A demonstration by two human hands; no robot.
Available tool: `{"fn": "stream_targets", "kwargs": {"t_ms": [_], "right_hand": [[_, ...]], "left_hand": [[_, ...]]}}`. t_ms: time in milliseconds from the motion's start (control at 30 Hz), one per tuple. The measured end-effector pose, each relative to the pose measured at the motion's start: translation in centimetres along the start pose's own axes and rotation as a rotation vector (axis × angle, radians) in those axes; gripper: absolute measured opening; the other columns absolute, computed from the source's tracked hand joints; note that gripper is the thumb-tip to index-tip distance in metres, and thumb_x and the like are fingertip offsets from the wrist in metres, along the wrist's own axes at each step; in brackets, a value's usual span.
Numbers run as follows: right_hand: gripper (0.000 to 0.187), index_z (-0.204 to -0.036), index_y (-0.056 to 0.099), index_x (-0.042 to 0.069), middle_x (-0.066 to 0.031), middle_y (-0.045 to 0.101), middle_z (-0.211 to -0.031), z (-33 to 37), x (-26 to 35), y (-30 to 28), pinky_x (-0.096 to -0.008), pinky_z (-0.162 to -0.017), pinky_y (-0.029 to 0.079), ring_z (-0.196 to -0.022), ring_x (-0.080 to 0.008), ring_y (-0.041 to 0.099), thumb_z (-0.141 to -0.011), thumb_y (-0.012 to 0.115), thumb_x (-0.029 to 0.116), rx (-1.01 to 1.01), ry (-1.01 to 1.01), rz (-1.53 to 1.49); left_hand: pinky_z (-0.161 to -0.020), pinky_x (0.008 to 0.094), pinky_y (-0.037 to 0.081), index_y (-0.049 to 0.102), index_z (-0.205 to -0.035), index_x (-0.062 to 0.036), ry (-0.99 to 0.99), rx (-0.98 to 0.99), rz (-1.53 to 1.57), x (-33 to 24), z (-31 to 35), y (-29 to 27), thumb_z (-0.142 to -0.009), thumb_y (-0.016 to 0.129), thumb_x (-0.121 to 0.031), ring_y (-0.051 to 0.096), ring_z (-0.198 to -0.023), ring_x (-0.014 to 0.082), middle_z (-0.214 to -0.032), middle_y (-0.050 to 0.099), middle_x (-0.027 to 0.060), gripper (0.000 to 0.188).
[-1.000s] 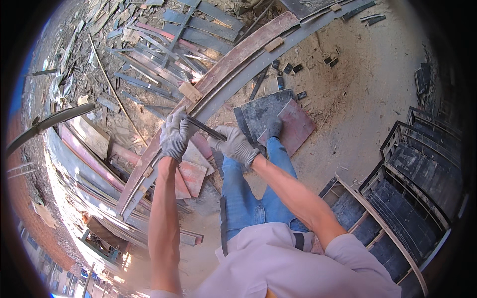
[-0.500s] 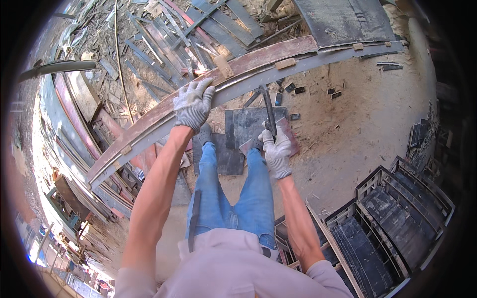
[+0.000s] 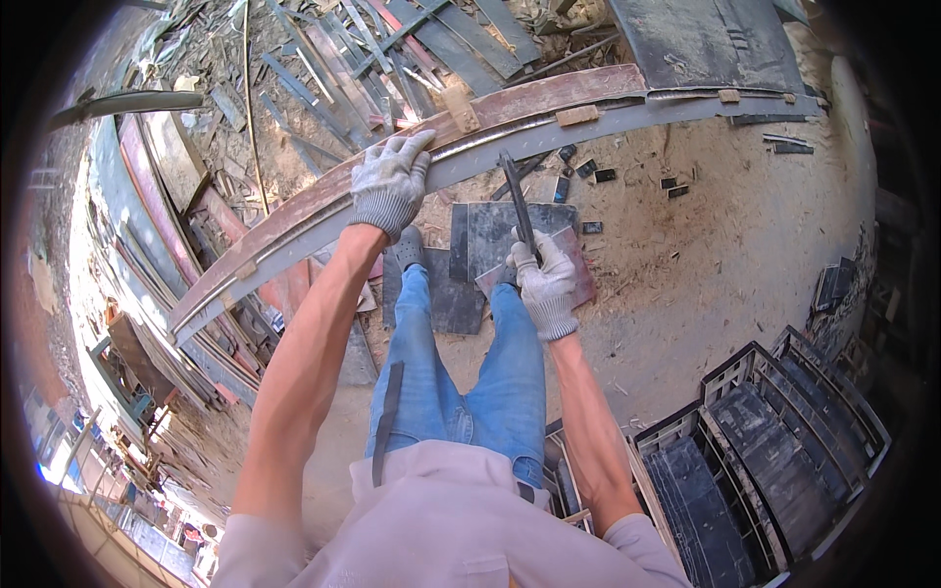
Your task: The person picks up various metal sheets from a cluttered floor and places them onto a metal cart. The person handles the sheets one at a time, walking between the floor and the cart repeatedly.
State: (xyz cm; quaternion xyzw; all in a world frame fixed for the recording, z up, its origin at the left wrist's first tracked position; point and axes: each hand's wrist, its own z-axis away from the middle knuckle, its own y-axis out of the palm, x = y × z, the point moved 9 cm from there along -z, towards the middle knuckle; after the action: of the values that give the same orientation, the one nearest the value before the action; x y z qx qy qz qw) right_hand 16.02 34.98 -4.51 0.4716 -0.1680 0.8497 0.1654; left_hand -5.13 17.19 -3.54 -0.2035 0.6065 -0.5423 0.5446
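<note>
My left hand (image 3: pixel 389 186), in a white knitted glove, lies with outstretched fingers on a long reddish-brown board (image 3: pixel 549 95). A grey strip (image 3: pixel 480 157) runs along the board's near side, and small wooden blocks (image 3: pixel 577 116) sit on them. My gloved right hand (image 3: pixel 545 287) is closed round a black pry bar (image 3: pixel 518 201) with a bent end. The bar points up and away, its tip just short of the strip in the picture; I cannot tell whether they touch.
Dark panels (image 3: pixel 466 304) lie by my feet. Short black offcuts (image 3: pixel 605 175) are scattered on the dusty ground to the right. Black-framed panels (image 3: pixel 784 431) stand at lower right. Scrap planks (image 3: pixel 323 78) pile up beyond the board, and a dark sheet (image 3: pixel 706 44) lies at the far right.
The pry bar has turned in my right hand, so its hooked end shows less and its tip sits slightly left and higher. My left hand stays on the board; the view has shifted slightly.
</note>
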Motion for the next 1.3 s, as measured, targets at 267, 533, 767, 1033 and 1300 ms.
{"fn": "stream_targets", "kwargs": {"t_ms": [267,533,767,1033,1300], "right_hand": [[0.021,-0.113,0.067,0.000,-0.0074,0.070,-0.083,-2.3,0.5,2.0,-0.0295,-0.069,0.053,-0.076,-0.0104,0.064,-0.096,0.065,0.011,0.038,-0.100,0.056],[0.022,-0.115,0.069,0.002,-0.0115,0.073,-0.087,-4.0,1.2,3.7,-0.0325,-0.071,0.053,-0.078,-0.0163,0.068,-0.096,0.065,0.013,0.071,-0.116,0.144],[0.022,-0.115,0.069,0.002,-0.0126,0.072,-0.086,-5.0,0.8,4.4,-0.0330,-0.070,0.052,-0.076,-0.0170,0.067,-0.096,0.064,0.013,0.083,-0.120,0.134],[0.021,-0.108,0.069,0.000,0.0005,0.066,-0.079,-5.4,0.9,4.2,-0.0232,-0.064,0.049,-0.072,-0.0049,0.059,-0.098,0.067,0.018,0.076,-0.141,0.152],[0.022,-0.109,0.070,-0.001,-0.0012,0.068,-0.079,-6.8,-0.4,6.3,-0.0248,-0.065,0.049,-0.072,-0.0060,0.060,-0.098,0.066,0.017,0.107,-0.124,0.238]], "left_hand": [[-0.101,0.0484,0.045,0.056,-0.141,-0.0262,0.036,0.011,-0.038,-0.7,-0.2,0.0,-0.105,0.044,-0.034,0.055,-0.122,0.0349,-0.132,0.061,0.0081,0.038],[-0.098,0.0490,0.046,0.057,-0.139,-0.0256,0.051,-0.019,-0.071,-1.1,-0.2,0.2,-0.104,0.045,-0.030,0.057,-0.119,0.0349,-0.131,0.062,0.0080,0.037],[-0.095,0.0480,0.047,0.060,-0.133,-0.0226,0.099,-0.115,-0.077,-1.3,0.1,0.1,-0.102,0.048,-0.026,0.058,-0.114,0.0351,-0.125,0.063,0.0099,0.034],[-0.095,0.0455,0.049,0.062,-0.131,-0.0198,0.157,-0.189,-0.023,-1.7,0.3,-0.4,-0.099,0.051,-0.022,0.059,-0.110,0.0344,-0.119,0.065,0.0100,0.033],[-0.093,0.0454,0.049,0.064,-0.126,-0.0164,0.151,-0.220,-0.025,-2.2,0.3,-0.8,-0.098,0.053,-0.021,0.060,-0.109,0.0335,-0.119,0.066,0.0089,0.030]]}}
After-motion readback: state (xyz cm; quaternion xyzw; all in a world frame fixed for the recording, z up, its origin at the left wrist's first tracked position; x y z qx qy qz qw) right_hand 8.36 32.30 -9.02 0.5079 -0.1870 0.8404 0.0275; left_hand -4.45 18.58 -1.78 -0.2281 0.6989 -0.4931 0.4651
